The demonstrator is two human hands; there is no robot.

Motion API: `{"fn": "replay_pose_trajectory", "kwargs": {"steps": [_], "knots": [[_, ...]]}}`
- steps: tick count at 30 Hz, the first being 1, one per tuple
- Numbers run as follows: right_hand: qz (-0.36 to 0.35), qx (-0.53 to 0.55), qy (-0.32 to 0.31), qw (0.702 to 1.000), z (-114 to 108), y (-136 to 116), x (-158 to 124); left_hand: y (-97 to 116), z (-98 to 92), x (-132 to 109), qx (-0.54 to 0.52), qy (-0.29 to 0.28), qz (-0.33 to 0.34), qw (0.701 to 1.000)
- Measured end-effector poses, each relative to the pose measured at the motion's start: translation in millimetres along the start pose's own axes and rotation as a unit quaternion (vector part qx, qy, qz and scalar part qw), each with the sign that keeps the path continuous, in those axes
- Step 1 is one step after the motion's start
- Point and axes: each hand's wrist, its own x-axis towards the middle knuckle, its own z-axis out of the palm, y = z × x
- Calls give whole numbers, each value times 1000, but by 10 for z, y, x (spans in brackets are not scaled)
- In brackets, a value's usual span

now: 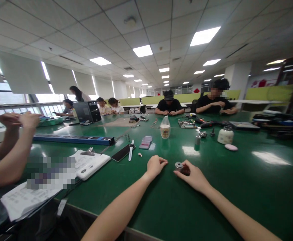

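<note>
My right hand (190, 175) has its thumb and fingers wrapped round a small motor-like metal cylinder (178, 166). The cylinder is silver, stands upright and shows a round, ringed top with a dark centre. To its left, apart from it, is my left hand (156, 166), low over the green table (161, 201). The left thumb and fingertips are pinched together; whatever may be between them is too small to make out. Farther back on the right stands another silver cylinder (198, 140), next to a small metal part (203, 134).
Beyond my hands are a bagged paper cup (165, 130), a phone (122, 153), a watch (131, 150) and an earbud (140, 154). A white jar (225, 135) stands right. A clipboard (88, 152) and a person's raised arms (18, 147) are left. Several people sit beyond.
</note>
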Motion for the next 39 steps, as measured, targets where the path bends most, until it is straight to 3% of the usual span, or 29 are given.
{"fn": "replay_pose_trajectory", "kwargs": {"steps": [4,7,11,25,28,31,35,39], "knots": [[-21,-7,-3,1000,1,16,-12,211,-25,-36,-115,45,63,990],[-31,-11,-5,999,2,28,-8,441,-14,-111,-204,22,113,972],[-27,-16,-4,999,-1,24,1,614,21,-214,-213,-6,138,967],[-33,3,-20,999,-49,17,5,573,-109,-174,-207,-80,155,963],[-37,57,-26,997,-119,5,29,530,-120,-150,-246,-116,125,954],[-21,95,12,995,-188,-63,48,452,-94,-134,-302,-147,83,938],[-14,29,61,998,-192,-186,58,351,22,-151,-382,-165,75,907],[-26,-43,59,997,-144,-238,80,323,124,-178,-381,-142,67,911]]}}
